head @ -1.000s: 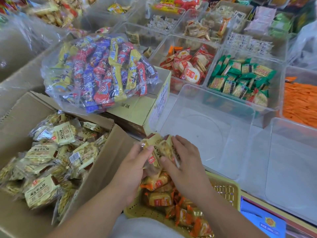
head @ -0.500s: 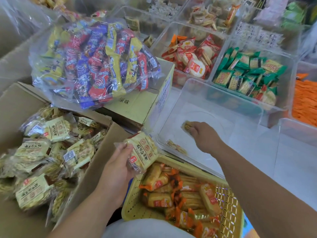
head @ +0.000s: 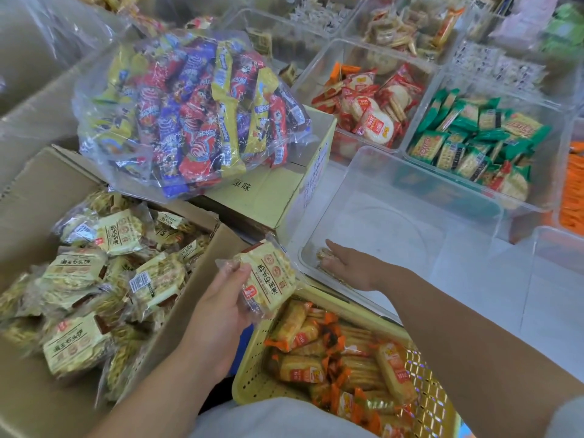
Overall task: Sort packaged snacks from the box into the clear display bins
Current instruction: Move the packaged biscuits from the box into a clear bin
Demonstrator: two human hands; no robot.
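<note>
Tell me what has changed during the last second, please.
The right hand moved forward from the stack into the clear bin and laid a biscuit packet in its near corner. The left hand still grips the remaining packets; cardboard box and yellow basket unchanged.

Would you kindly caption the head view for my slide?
Right hand touches a snack packet in the clear bin; left hand holds a second packet.

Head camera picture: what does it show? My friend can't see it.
The right hand rests flat on a snack pack in a clear bin, while the left hand holds a second pack. A box of the same packs sits at left, a yellow basket of orange snacks nearest.
</note>
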